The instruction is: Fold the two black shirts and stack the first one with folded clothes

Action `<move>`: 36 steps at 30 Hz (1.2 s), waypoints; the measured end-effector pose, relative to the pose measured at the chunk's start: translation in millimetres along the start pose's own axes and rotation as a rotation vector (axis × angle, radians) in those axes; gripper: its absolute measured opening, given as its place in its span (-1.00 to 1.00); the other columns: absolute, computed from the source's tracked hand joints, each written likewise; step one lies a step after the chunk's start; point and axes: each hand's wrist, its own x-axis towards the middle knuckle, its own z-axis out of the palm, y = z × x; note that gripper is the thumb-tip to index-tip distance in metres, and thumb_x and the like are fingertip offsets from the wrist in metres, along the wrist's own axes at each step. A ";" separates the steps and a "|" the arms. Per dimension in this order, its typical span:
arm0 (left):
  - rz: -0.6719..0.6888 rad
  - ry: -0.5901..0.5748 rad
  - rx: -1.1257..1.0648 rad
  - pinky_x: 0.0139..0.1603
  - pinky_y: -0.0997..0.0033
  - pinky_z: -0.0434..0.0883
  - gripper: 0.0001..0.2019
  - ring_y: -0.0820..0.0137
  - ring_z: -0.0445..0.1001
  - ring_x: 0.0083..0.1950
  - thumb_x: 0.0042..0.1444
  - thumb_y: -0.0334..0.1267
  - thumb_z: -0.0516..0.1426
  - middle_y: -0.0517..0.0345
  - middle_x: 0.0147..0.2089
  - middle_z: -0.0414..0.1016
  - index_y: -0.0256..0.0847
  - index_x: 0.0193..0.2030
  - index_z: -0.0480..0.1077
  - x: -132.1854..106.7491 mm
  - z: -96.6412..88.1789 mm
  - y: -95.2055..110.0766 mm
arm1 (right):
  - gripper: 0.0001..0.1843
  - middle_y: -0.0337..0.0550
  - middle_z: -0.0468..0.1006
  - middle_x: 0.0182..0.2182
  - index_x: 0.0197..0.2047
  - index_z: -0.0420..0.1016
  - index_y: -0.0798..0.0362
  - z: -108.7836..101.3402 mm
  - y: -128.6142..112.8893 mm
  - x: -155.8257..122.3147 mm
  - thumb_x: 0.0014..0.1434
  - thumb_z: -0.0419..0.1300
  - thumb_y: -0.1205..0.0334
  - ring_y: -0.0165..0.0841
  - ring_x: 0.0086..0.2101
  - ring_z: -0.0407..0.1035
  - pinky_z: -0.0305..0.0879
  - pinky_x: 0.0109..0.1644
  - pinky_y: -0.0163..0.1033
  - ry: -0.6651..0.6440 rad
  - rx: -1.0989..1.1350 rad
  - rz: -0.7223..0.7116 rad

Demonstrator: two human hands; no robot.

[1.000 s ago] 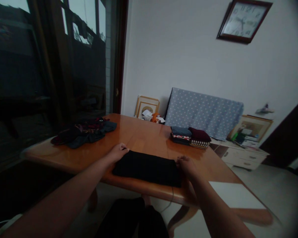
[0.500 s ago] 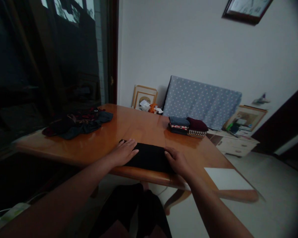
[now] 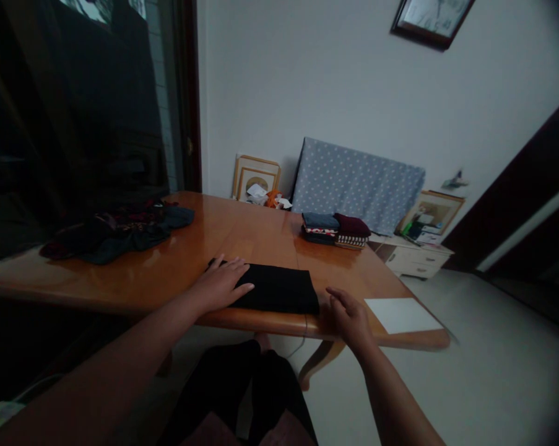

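A black folded cloth, likely a garment (image 3: 279,288), lies as a flat rectangle along the near edge of the wooden table. My left hand (image 3: 223,285) rests flat on its left end, fingers spread and thumb pointing right. Just off the cloth's right end is my right hand (image 3: 351,316), holding nothing, its fingers loosely bent and pointing left. A narrow strip of tabletop shows between that hand and the cloth.
A heap of dark clothes (image 3: 121,229) lies at the table's left. Two folded stacks, one topped with blue cloth (image 3: 320,222) and one with maroon (image 3: 351,226), sit toward the far right. A white sheet (image 3: 402,314) lies by the right edge of the wooden table (image 3: 246,232).
My right hand has come off the black cloth's right end and moved right. My left hand stays on the left end. The whole view has shifted somewhat.
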 end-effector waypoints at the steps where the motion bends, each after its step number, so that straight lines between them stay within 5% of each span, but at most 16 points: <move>1: 0.045 0.021 -0.022 0.46 -0.05 -0.21 -0.41 0.11 0.14 0.44 0.26 0.15 0.01 -0.15 0.38 0.27 -0.19 0.28 0.33 1.3 0.8 11.0 | -0.58 -0.07 0.60 0.01 0.04 0.56 0.01 0.1 -0.7 -3.0 0.24 0.05 0.07 -0.17 0.05 0.45 0.33 0.20 -0.02 0.021 0.001 0.016; 4: 0.157 0.032 -0.123 0.45 0.02 -0.04 -0.52 0.14 0.22 0.39 0.19 0.04 0.14 -0.05 0.31 0.37 -0.14 0.18 0.37 4.0 11.5 43.7 | -0.57 -0.03 0.61 -0.04 0.05 0.55 0.03 4.8 -5.9 -11.8 0.25 0.04 0.05 -0.16 -0.01 0.48 0.37 0.14 -0.01 0.035 0.021 0.024; 8: 0.138 0.069 -0.203 0.40 0.02 0.12 -0.75 0.18 0.38 0.27 0.13 -0.24 0.16 0.00 0.18 0.48 -0.12 -0.03 0.41 4.9 30.2 66.7 | -0.61 -0.02 0.56 0.02 0.06 0.52 0.01 13.1 -18.9 -19.3 0.26 0.06 0.07 -0.18 0.05 0.43 0.33 0.18 -0.03 -0.002 0.018 -0.121; 12: 0.104 0.065 -0.272 0.38 -0.05 0.12 -0.88 0.20 0.39 0.25 0.16 -0.32 0.09 0.03 0.16 0.50 -0.10 -0.18 0.42 4.2 32.4 65.0 | -0.63 -0.02 0.48 0.12 0.08 0.51 -0.02 16.1 -27.7 -22.7 0.24 0.07 0.19 -0.19 0.14 0.33 0.24 0.27 -0.02 -0.096 -0.079 -0.234; 19: 0.145 -0.044 -0.317 0.41 -0.15 -0.01 -0.85 0.16 0.29 0.34 0.22 -0.16 0.12 0.07 0.24 0.46 -0.08 -0.23 0.50 -0.7 24.3 57.7 | -0.72 -0.02 0.52 0.04 -0.07 0.56 -0.01 14.2 -25.7 -22.7 0.25 0.07 0.20 -0.19 0.07 0.37 0.29 0.20 -0.03 -0.093 -0.112 -0.246; 26: 0.018 0.146 -0.279 0.28 0.18 0.26 -0.63 0.30 0.48 0.12 0.38 -0.08 -0.11 0.03 0.05 0.57 -0.14 -0.02 0.47 16.7 16.7 49.6 | -0.62 -0.02 0.60 -0.08 -0.06 0.57 0.04 17.4 -54.8 8.4 0.33 0.03 0.00 -0.20 -0.05 0.47 0.34 0.11 -0.09 0.041 0.013 -0.201; 31: -0.045 0.066 -0.028 0.44 0.04 -0.03 -0.46 0.19 0.08 0.46 0.36 0.04 -0.12 -0.10 0.42 0.20 -0.23 0.32 0.28 15.9 31.9 39.9 | -0.47 0.01 0.56 0.04 0.06 0.53 0.06 31.3 -94.7 36.9 0.38 -0.10 -0.08 -0.18 0.05 0.43 0.28 0.18 -0.11 -0.068 0.031 -0.215; 36: -0.063 -0.048 0.066 0.47 0.02 -0.20 -0.28 0.20 -0.15 0.53 0.31 0.23 -0.20 -0.07 0.50 0.01 -0.22 0.42 0.14 4.9 37.9 45.1 | -0.40 0.06 0.54 0.06 0.07 0.50 0.08 59.2 -114.1 59.5 0.40 -0.20 -0.11 -0.17 0.09 0.41 0.26 0.20 -0.10 -0.244 -0.059 -0.244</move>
